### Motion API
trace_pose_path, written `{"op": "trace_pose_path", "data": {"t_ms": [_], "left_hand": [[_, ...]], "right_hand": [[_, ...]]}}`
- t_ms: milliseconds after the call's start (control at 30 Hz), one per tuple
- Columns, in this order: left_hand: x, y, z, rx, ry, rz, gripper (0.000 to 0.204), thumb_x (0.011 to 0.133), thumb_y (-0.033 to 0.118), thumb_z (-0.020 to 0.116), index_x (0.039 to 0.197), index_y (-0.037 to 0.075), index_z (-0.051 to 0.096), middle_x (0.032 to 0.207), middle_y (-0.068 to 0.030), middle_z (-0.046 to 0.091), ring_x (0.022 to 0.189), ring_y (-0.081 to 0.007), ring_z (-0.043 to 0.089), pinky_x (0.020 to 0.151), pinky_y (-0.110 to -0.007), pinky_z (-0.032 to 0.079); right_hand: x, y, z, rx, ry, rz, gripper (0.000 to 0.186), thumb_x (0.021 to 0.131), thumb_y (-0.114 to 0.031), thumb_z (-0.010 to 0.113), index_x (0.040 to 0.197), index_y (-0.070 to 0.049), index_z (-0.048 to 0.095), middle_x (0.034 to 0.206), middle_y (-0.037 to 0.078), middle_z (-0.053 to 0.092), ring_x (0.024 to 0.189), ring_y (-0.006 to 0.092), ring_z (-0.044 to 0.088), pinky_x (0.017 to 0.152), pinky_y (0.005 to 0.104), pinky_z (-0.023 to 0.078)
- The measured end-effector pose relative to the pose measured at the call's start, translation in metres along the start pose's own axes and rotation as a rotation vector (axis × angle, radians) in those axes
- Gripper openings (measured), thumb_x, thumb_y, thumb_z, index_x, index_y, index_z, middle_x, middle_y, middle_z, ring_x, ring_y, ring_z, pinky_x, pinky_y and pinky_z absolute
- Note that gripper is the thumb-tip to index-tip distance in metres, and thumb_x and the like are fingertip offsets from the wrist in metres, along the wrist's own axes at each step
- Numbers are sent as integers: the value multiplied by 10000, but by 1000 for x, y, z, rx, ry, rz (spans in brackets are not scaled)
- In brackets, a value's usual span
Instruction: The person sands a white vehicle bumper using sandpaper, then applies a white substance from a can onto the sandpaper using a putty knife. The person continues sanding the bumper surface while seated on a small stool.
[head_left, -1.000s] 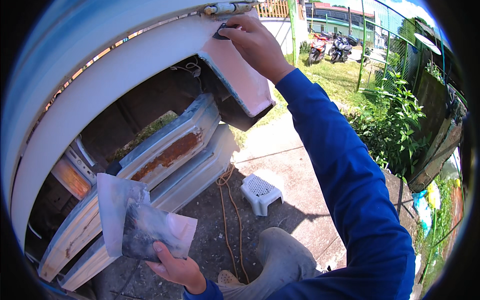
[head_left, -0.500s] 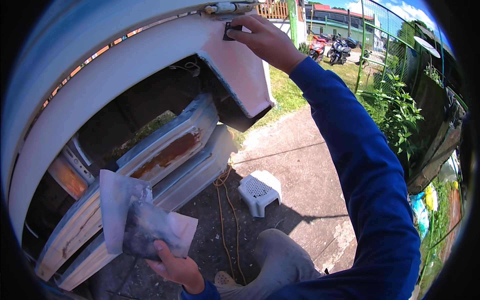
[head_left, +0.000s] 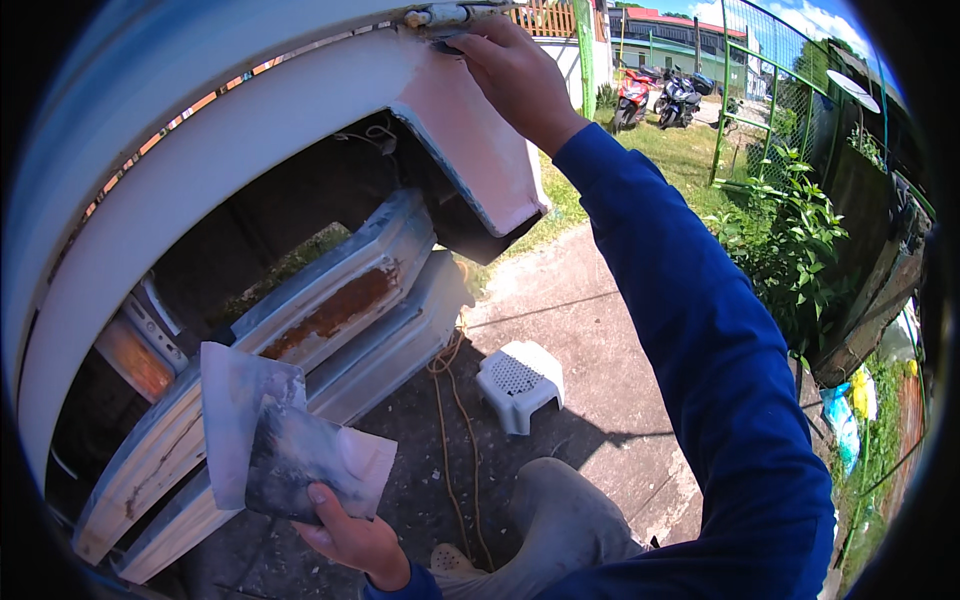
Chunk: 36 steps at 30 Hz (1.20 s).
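Up at the white vehicle body panel [head_left: 250, 105], my right hand [head_left: 515, 85] pinches a small black flat spreader [head_left: 446, 47] against the upper end of a pink filler patch [head_left: 465, 125], just below a hinge-like rod [head_left: 440, 15]. Only a dark edge of the spreader shows past my fingers. Low on the left, my left hand [head_left: 355, 545] grips a dark flat board [head_left: 310, 465] smeared with whitish and pink paste, thumb on top. A pale, cloudy sheet [head_left: 230, 400] sticks out beside the board; whether the two are joined I cannot tell.
Long metal bumper-like parts [head_left: 340, 300], one with a rusty patch, lie under the panel opening. A white plastic stool [head_left: 520, 385] and a tan cord [head_left: 445, 440] are on the concrete. Farther right are a green wire gate [head_left: 760, 110], leafy plants [head_left: 790, 220] and parked motorcycles [head_left: 680, 100].
My right hand has moved slightly up and left along the panel, and the spreader has tilted so that less of it shows. My left hand and the board stay almost still.
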<state>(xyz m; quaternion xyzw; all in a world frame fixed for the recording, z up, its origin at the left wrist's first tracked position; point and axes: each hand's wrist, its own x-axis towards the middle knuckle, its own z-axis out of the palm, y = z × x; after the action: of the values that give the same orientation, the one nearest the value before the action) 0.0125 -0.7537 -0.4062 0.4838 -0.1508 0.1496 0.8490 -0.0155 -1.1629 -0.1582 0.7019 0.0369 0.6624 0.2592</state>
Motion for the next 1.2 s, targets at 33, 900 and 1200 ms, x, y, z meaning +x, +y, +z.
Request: {"op": "trace_pose_path", "data": {"t_ms": [33,900,1200], "left_hand": [[-1,1,1,-1,-1,-5,549,1011,270,588,1415,-70,440,1402,-223,519,1249,-318,573,1010,-435,511],[1,5,-5,9,-23,-3,526,1021,281,585,1372,-87,452,1371,-204,530,1216,-267,575,1007,-396,496],[-4,4,1,11,-32,-1,560,1004,262,578,1431,-67,425,1421,-202,509,1249,-299,568,1004,-417,499]], "right_hand": [[-1,1,1,-10,-3,-3,192,896,-73,684,1085,-92,708,1035,90,639,897,300,666,764,392,556],[-3,-36,10,394,86,959,238,875,-172,642,974,35,708,817,131,737,739,183,718,718,330,554],[12,-74,17,314,131,529,158,864,-99,621,916,40,676,922,241,645,877,417,629,813,466,514]]}}
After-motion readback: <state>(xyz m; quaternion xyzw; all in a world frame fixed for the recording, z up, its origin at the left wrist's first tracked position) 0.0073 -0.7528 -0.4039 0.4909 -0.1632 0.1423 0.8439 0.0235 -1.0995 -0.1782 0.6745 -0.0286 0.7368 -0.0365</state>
